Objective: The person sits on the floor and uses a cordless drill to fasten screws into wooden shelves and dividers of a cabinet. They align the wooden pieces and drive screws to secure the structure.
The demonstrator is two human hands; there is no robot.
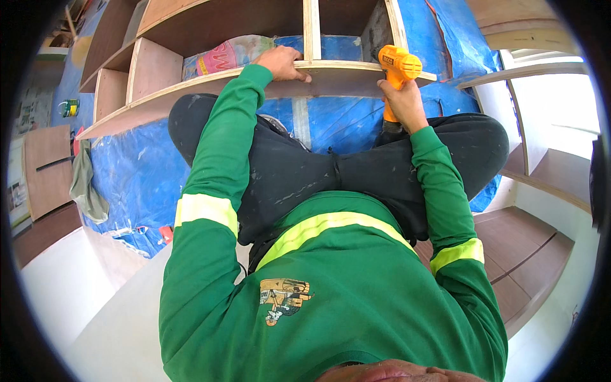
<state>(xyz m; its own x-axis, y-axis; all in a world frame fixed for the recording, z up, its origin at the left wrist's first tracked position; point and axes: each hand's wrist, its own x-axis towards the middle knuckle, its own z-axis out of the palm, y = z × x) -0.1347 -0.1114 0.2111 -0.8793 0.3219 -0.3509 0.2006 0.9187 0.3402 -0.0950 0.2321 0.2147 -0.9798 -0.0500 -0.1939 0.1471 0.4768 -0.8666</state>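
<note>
A yellow-orange cordless drill [400,65] is gripped in my right hand [406,102], its head at the front edge of a plywood cabinet frame [344,79]. My fingers wrap round its handle; the drill's tip is hidden behind its body. On the same front board, left of an upright divider [312,30], rests my left hand [280,62]. Its fingers lie over the board's edge, the thumb stretched to the right along it, and it holds no loose thing. The frame has several compartments and lies across the far side of my crossed legs.
Blue plastic sheeting [137,172] covers the floor around me. A printed sack [232,56] lies inside the frame. At the far left are a small green-labelled container [69,108] and a grey-green cloth [88,184]. More wooden cabinet pieces [519,254] stand at the right.
</note>
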